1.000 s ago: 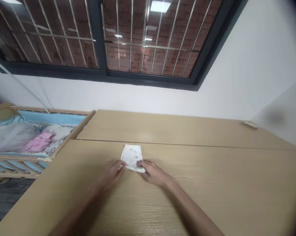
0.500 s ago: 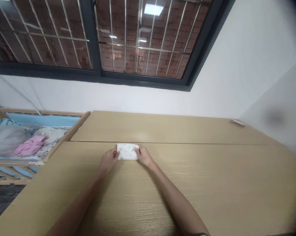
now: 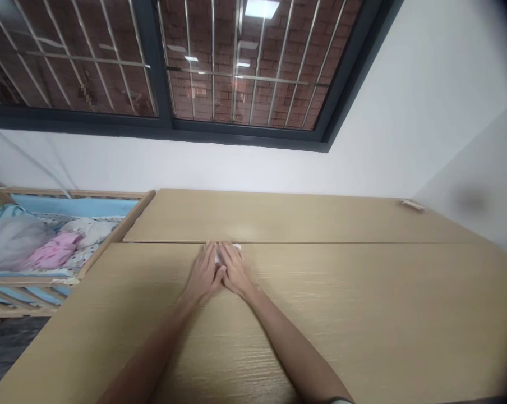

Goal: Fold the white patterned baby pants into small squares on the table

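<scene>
A small folded white cloth with a faint print lies on the light wooden table (image 3: 363, 303), close to the seam between the two tabletops. Both of my hands rest flat on top of it, side by side, fingers stretched out and pointing away from me. My left hand (image 3: 204, 274) covers its left part and my right hand (image 3: 235, 271) its right part. Only thin white slivers of the cloth (image 3: 236, 246) show between and beside my fingers.
A wooden baby crib (image 3: 110, 235) stands at the table's left, with blue padding, a grey net and pink clothing (image 3: 54, 250) inside. A small wooden piece (image 3: 412, 205) lies at the table's far right edge. A barred window and white wall are behind.
The cloth went from a longer strip to a short fold. My hands moved from its near corners to its sides, and now lie flat together on top, hiding nearly all of it.
</scene>
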Demonstrator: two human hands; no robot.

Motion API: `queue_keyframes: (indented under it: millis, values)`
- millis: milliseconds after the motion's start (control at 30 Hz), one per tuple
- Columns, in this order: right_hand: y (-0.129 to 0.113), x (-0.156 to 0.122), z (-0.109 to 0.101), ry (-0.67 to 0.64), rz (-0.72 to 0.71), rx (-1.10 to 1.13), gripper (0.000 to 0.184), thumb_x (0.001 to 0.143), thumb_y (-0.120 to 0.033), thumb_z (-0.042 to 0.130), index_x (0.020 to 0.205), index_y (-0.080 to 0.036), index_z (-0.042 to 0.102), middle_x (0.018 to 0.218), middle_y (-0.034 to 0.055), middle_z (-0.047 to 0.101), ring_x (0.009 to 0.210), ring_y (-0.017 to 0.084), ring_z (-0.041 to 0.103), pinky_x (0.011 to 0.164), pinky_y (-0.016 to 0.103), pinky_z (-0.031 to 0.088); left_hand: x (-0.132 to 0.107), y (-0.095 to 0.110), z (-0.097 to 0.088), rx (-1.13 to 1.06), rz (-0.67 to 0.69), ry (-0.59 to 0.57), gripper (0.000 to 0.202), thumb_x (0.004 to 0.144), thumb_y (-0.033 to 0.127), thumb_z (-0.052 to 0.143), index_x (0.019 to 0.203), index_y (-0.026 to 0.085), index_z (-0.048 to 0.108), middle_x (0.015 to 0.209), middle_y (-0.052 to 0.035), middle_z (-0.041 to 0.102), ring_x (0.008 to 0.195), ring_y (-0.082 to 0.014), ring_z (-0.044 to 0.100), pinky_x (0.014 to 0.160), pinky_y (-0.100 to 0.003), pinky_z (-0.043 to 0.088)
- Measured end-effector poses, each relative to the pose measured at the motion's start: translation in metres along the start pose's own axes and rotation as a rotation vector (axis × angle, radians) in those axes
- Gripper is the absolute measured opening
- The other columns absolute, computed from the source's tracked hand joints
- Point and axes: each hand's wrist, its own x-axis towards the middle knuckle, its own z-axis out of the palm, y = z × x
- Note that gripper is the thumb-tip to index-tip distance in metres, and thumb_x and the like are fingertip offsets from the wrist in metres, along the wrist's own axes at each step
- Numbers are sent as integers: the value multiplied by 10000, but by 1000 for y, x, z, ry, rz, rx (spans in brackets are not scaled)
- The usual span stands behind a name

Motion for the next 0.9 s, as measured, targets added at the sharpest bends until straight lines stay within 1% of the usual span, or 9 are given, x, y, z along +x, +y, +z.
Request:
queue_keyframes:
  millis: [67,133,233,400,500,567,633,733,900]
  values:
    - [-3,1,4,-114,-68,-23,665,979,-299,452,1597,-112,290,1648,154,302,1553,283,186,1259,483,195,-4,3,6,49,92,-86,713,1047,490,298,1601,66,151,1655,-197,247,1556,-298,157,1242,-487,251]
    - [-3,1,8,-155,-65,-42,652,977,-289,461,1591,-120,320,1654,140,294,1560,285,171,1267,485,170,-9,2,10,100,66,-143,719,1055,506,269,1611,75,122,1657,-190,242,1554,-291,169,1241,-491,244]
    - [1,-2,6,-137,-24,-47,611,1019,-321,407,1585,-104,327,1659,136,280,1564,259,162,1276,469,149,-18,-7,13,156,-3,-150,718,1055,522,266,1615,89,142,1643,-199,270,1540,-290,225,1228,-485,270]
    - [13,-11,-8,-139,77,6,634,1062,-429,340,1602,-105,275,1662,149,263,1563,242,169,1266,485,180,-26,-19,7,194,-31,-141,749,1040,555,308,1609,86,178,1641,-207,268,1533,-333,234,1206,-510,300]
    - [19,-15,-13,-133,49,55,671,1034,-444,420,1606,-128,266,1676,154,223,1566,270,143,1250,512,204,-23,-19,4,177,-69,-172,788,1018,587,362,1603,89,192,1639,-210,275,1524,-348,252,1194,-527,298]
    - [23,-15,-14,-108,16,73,690,976,-393,518,1587,-146,313,1677,160,216,1560,302,145,1235,535,220,-19,-18,1,151,-109,-191,815,984,605,440,1595,110,227,1630,-209,300,1508,-344,295,1182,-516,309]
    - [25,-13,-13,-97,4,83,716,889,-301,588,1557,-157,373,1649,168,275,1539,326,194,1214,542,252,-14,-18,-2,119,-148,-204,813,948,582,520,1580,136,274,1617,-201,335,1488,-329,338,1175,-495,316]
    - [28,-7,-11,-101,24,97,725,805,-196,581,1513,-152,428,1562,173,415,1476,316,316,1188,507,297,-7,-17,-6,45,-200,-197,732,917,468,584,1540,157,359,1589,-181,399,1456,-312,389,1170,-476,322]
    - [27,14,-26,-67,42,123,519,824,-121,506,1337,-178,550,1316,137,631,1263,287,531,1135,475,336,4,-11,-21,-57,-263,-110,420,931,212,464,1329,206,596,1435,-127,586,1368,-296,493,1151,-492,342]
